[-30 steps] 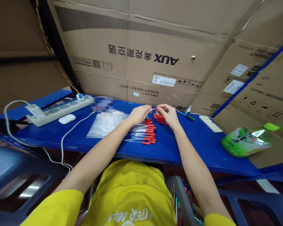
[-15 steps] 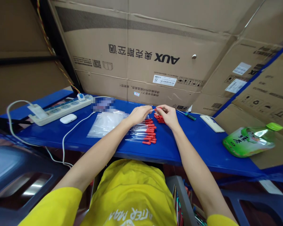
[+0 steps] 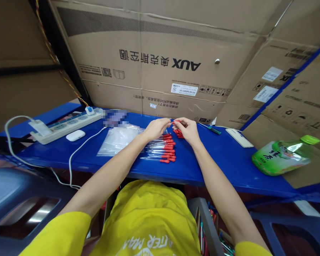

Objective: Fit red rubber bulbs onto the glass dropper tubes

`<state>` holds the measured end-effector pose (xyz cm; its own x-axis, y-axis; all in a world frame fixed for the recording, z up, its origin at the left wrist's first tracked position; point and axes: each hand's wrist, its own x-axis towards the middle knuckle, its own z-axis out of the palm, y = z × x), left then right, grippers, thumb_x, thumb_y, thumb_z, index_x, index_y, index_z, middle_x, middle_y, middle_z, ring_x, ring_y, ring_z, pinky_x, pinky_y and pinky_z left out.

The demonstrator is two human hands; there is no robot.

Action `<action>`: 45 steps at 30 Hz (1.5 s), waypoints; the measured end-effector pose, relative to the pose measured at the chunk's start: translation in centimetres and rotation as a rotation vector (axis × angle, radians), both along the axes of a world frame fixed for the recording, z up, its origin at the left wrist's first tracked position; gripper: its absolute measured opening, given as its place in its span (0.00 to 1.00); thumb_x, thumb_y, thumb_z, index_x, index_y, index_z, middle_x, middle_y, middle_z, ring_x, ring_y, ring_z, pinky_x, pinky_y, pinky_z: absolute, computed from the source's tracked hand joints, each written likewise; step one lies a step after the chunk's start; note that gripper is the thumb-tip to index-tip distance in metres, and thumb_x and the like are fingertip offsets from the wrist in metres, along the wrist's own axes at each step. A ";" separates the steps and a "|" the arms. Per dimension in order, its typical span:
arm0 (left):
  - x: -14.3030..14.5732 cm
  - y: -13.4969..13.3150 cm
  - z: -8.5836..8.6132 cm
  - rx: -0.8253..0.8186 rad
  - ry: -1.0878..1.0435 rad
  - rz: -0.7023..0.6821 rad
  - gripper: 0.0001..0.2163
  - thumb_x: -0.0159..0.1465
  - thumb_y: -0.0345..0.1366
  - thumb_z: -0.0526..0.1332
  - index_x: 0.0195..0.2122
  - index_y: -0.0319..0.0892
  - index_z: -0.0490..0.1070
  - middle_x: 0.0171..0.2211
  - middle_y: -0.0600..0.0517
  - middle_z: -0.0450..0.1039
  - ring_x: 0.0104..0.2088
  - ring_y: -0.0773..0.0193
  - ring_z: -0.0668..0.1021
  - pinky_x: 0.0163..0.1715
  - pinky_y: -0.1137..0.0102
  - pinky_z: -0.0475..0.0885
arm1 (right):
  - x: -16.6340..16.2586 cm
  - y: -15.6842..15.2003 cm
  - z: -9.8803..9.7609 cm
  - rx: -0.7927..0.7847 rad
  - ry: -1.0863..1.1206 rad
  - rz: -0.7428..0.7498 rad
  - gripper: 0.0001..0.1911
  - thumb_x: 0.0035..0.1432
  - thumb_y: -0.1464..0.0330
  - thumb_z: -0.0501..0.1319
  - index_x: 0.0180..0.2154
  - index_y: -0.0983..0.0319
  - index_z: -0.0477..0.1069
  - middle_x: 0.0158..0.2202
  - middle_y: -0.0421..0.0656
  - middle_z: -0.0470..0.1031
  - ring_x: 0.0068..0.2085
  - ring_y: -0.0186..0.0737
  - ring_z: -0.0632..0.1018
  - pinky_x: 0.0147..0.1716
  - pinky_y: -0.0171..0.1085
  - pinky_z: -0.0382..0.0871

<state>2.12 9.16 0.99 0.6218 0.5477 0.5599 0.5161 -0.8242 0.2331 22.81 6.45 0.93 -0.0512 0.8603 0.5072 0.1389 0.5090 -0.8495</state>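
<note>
My left hand (image 3: pixel 157 128) is closed in a pinch at the back of the blue table, on what looks like a thin glass dropper tube, mostly hidden by the fingers. Opposite it, my right hand (image 3: pixel 188 129) pinches a red rubber bulb (image 3: pixel 175 122) where the fingertips nearly meet. Below my left hand lies a row of droppers (image 3: pixel 166 151), clear shafts to the left and red bulbs to the right. A small heap of loose red bulbs (image 3: pixel 178 133) sits under my right fingers. Clear plastic bags (image 3: pixel 117 140) lie left of the droppers, partly behind my left forearm.
A power strip (image 3: pixel 69 124), a white earbud case (image 3: pixel 75 135) and white cables occupy the left. To the right are a green-handled screwdriver (image 3: pixel 214 130), a phone (image 3: pixel 239 138) and a green-labelled bottle (image 3: pixel 282 156). A large cardboard box (image 3: pixel 154 42) walls the back. Below stands a bin of tools (image 3: pixel 205 227).
Both hands stay together over the table, the fingertips shifting slightly around the red bulb. The whole view has moved a little. The row of droppers looks the same.
</note>
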 end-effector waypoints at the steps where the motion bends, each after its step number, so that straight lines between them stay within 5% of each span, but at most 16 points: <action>1: 0.0 0.0 0.0 0.001 0.000 -0.003 0.17 0.79 0.41 0.46 0.43 0.42 0.73 0.41 0.45 0.79 0.42 0.56 0.80 0.40 0.67 0.68 | 0.0 0.0 0.0 0.001 -0.001 0.002 0.24 0.55 0.46 0.72 0.39 0.60 0.81 0.34 0.45 0.86 0.34 0.46 0.86 0.40 0.44 0.84; 15: 0.6 -0.2 0.2 -0.069 -0.113 -0.009 0.18 0.79 0.46 0.49 0.47 0.42 0.76 0.45 0.46 0.81 0.45 0.59 0.80 0.47 0.67 0.70 | 1.1 0.1 0.8 -0.017 -0.044 -0.011 0.24 0.56 0.47 0.72 0.42 0.58 0.80 0.31 0.42 0.84 0.32 0.44 0.85 0.37 0.42 0.82; 23: 0.0 -0.2 0.3 -0.176 -0.033 0.087 0.19 0.79 0.49 0.48 0.50 0.47 0.74 0.42 0.49 0.83 0.43 0.56 0.83 0.42 0.68 0.70 | 1.3 -0.1 1.4 -0.058 0.011 0.073 0.26 0.53 0.45 0.74 0.41 0.58 0.80 0.35 0.44 0.86 0.36 0.45 0.85 0.40 0.43 0.83; 27: 0.0 0.0 0.0 -0.150 -0.027 0.004 0.19 0.80 0.47 0.45 0.48 0.46 0.73 0.46 0.49 0.82 0.46 0.57 0.83 0.46 0.67 0.71 | 1.5 -0.3 1.7 -0.074 0.027 0.080 0.26 0.52 0.44 0.74 0.41 0.58 0.81 0.33 0.44 0.85 0.33 0.43 0.84 0.38 0.43 0.83; 45: -0.2 -0.7 0.7 -0.020 0.083 0.090 0.18 0.80 0.46 0.45 0.48 0.46 0.73 0.41 0.47 0.83 0.40 0.56 0.83 0.37 0.69 0.66 | 1.6 -0.6 1.6 -0.092 0.013 0.078 0.25 0.49 0.46 0.76 0.38 0.58 0.81 0.32 0.44 0.86 0.34 0.46 0.86 0.41 0.45 0.84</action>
